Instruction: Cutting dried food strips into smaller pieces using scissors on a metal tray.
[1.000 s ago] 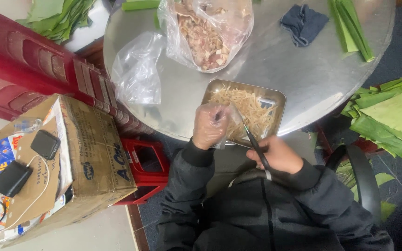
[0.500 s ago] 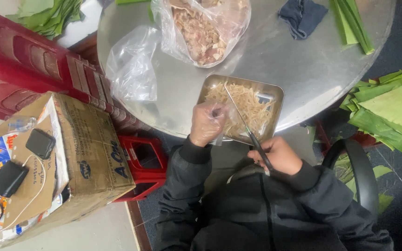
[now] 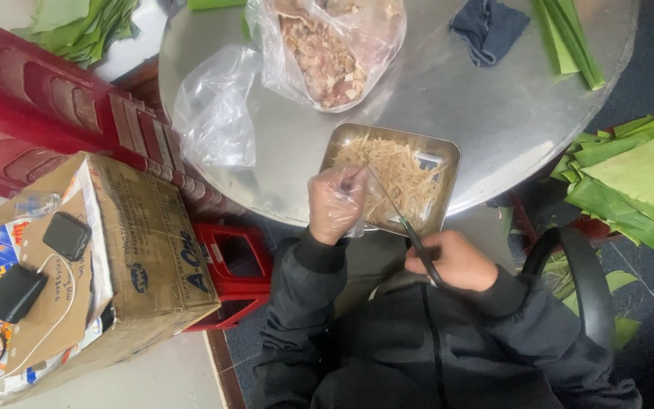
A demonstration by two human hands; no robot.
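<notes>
A rectangular metal tray (image 3: 448, 155) of pale shredded strips (image 3: 399, 178) sits at the near edge of a round metal table (image 3: 433, 83). My left hand (image 3: 336, 203), in a thin clear plastic glove, is closed on some strips at the tray's near left corner. My right hand (image 3: 454, 261) grips the handles of scissors (image 3: 403, 220), whose blades reach up over the strips toward the gloved hand.
A clear bag of chopped meat (image 3: 334, 45) and an empty plastic bag (image 3: 217, 110) lie behind the tray. A dark cloth (image 3: 488, 24) and green leaves (image 3: 569, 34) are farther back. More leaves (image 3: 633, 178) pile right. A cardboard box (image 3: 115, 250) and red stools (image 3: 39, 121) stand left.
The view has shifted a little. The scissor blades have swung slightly left, closer to my gloved left hand, which stays at the tray's corner.
</notes>
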